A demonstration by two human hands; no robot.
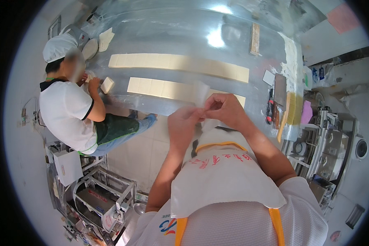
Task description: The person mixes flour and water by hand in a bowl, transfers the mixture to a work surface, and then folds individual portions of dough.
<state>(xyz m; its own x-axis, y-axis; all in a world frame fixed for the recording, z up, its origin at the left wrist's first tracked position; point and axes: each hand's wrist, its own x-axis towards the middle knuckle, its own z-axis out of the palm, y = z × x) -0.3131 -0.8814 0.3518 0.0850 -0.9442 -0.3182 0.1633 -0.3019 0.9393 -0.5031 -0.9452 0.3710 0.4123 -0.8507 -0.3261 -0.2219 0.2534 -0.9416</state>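
My left hand (183, 125) and my right hand (227, 110) meet in front of my apron at the table's near edge. Fingers on both sides are pinched together around a thin, whitish, see-through piece (201, 91), like film, that sticks up blurred above them. Its exact kind I cannot make out. Just beyond my hands lies a long pale-yellow strip of dough (160, 87), marked across into sections and partly hidden by my right hand. Farther back, a longer dough strip (151, 61) runs alongside it.
To the left, a co-worker (65, 106) handles a pale piece beside a small dough block (107, 85). On the table's right are a wooden-handled brush (290, 110), a flat metal blade (280, 90), a red-and-black tool (269, 107) and a floury wooden bar (255, 39).
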